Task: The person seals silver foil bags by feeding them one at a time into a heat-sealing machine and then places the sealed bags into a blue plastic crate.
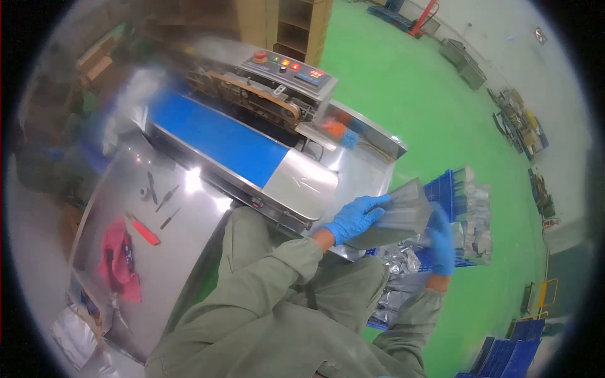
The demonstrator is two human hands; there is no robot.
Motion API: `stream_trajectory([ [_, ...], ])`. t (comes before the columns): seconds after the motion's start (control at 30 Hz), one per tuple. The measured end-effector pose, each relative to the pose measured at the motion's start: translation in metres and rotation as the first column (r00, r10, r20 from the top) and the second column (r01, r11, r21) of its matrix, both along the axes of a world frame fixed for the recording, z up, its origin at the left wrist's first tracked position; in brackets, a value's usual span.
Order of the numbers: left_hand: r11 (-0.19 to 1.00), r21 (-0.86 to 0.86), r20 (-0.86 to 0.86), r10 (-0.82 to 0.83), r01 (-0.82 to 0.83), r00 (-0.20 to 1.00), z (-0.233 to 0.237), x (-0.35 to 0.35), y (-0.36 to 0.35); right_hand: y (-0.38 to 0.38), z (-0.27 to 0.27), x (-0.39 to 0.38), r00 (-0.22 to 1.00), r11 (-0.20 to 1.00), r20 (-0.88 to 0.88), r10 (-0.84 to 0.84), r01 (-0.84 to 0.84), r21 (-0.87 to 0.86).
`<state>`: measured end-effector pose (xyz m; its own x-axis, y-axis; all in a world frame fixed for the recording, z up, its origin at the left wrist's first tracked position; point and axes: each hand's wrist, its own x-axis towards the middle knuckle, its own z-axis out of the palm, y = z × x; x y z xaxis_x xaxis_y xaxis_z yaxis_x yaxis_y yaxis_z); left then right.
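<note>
In the head view, the left hand (358, 219), in a thin, wrinkled blue glove, closes its grip on one edge of a grey pouch (408, 211). The pouch is smooth, with a soft sheen, and lies slantwise over the near end of the machine, its body flaring toward the right hand (441, 242). That hand is gloved in blue too and blurred beside the pouch's far edge; whether its grip holds anything, I cannot tell.

Below and beyond the hands, crinkled, glossy silver packs (476, 220) stand in close rows by ribbed blue plastic crates (441, 189). A matt blue conveyor belt (214, 135) runs flat to a polished metal end plate (302, 183), under a boxy control panel (287, 68) with a round red button (260, 56).

At left, a shiny steel counter (176, 264) carries a limp, folded pink cloth (120, 261), a flat red-handled tool (144, 230) and slim dark tools (167, 198).
</note>
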<state>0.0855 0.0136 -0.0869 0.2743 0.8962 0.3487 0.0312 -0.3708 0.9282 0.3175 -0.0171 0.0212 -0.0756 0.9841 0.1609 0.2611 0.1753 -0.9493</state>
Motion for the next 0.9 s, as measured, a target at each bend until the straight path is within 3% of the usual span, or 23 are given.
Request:
stream_trajectory([
  [0.03,0.999,0.027,-0.047,0.026,-0.025,0.999,0.0,0.003,0.002,0.004,-0.02,0.006,0.99,0.986,0.05,0.133,-0.127,-0.111],
  [0.13,0.992,-0.101,-0.123,-0.085,0.072,0.989,0.01,0.009,0.003,-0.003,-0.079,0.013,0.991,0.99,0.113,0.072,-0.057,-0.125],
  [0.17,0.992,-0.103,-0.127,-0.083,0.07,0.988,0.009,0.011,0.002,-0.002,-0.098,0.017,0.971,0.997,0.237,-0.02,0.036,-0.064],
  [0.2,0.997,0.069,-0.199,-0.023,0.037,0.98,0.011,0.012,0.001,-0.003,-0.1,0.012,0.93,0.992,0.349,-0.119,0.123,0.01],
  [0.23,0.97,0.242,-0.261,0.046,0.019,0.964,0.013,0.012,0.0,-0.006,-0.099,0.003,0.96,0.98,0.201,-0.196,0.198,0.009],
  [0.27,0.97,0.243,-0.267,0.043,0.024,0.963,0.015,0.012,-0.001,-0.008,-0.102,0.005,0.96,0.979,0.194,-0.2,0.202,0.01],
  [0.33,0.971,0.22,-0.619,0.068,0.09,0.783,0.031,0.005,-0.004,-0.013,-0.105,0.008,0.933,0.942,0.234,-0.272,0.208,0.265],
  [0.37,0.971,0.222,-0.617,0.07,0.088,0.784,0.03,-0.002,-0.008,-0.021,-0.106,0.012,0.933,0.941,0.236,-0.272,0.207,0.267],
  [0.4,0.963,0.255,-0.358,0.175,-0.084,0.917,0.028,-0.012,-0.012,-0.034,-0.099,0.012,0.881,0.924,0.311,-0.357,0.285,0.255],
  [0.43,0.937,0.238,-0.071,0.281,-0.257,0.957,0.026,-0.023,-0.015,-0.041,-0.089,0.008,0.816,0.899,0.382,-0.434,0.36,0.25],
  [0.47,0.935,0.237,-0.068,0.285,-0.262,0.956,0.031,-0.032,-0.02,-0.048,-0.069,-0.008,0.817,0.9,0.384,-0.43,0.356,0.252],
  [0.53,0.937,-0.102,0.065,0.341,-0.333,0.938,0.062,-0.051,-0.039,-0.065,-0.017,-0.057,0.781,0.723,0.021,-0.624,0.568,0.394],
  [0.57,0.941,-0.082,0.141,0.337,-0.329,0.931,0.082,-0.061,-0.043,-0.067,0.007,-0.076,0.779,0.723,0.021,-0.627,0.572,0.387],
  [0.63,0.917,-0.137,0.133,0.392,-0.375,0.91,0.107,-0.075,-0.035,-0.059,0.044,-0.105,0.752,0.625,-0.218,-0.622,0.645,0.44],
  [0.7,0.888,-0.18,0.139,0.449,-0.423,0.882,0.122,-0.09,-0.012,-0.038,0.05,-0.114,0.808,0.685,-0.143,-0.572,0.566,0.459],
  [0.77,0.798,-0.029,0.349,0.572,-0.602,0.742,0.133,-0.105,0.014,-0.013,0.043,-0.124,0.863,0.76,-0.05,-0.502,0.469,0.45],
  [0.8,0.797,-0.027,0.349,0.573,-0.604,0.741,0.119,-0.116,0.031,0.004,0.028,-0.131,0.873,0.78,-0.038,-0.487,0.454,0.431],
  [0.87,0.848,-0.17,0.125,0.523,-0.501,0.843,0.073,-0.152,0.06,0.027,0.001,-0.146,0.932,0.884,0.074,-0.355,0.309,0.351],
  [0.9,0.849,-0.166,0.131,0.522,-0.501,0.843,0.045,-0.167,0.072,0.032,-0.014,-0.159,0.945,0.907,0.072,-0.32,0.284,0.31],
])
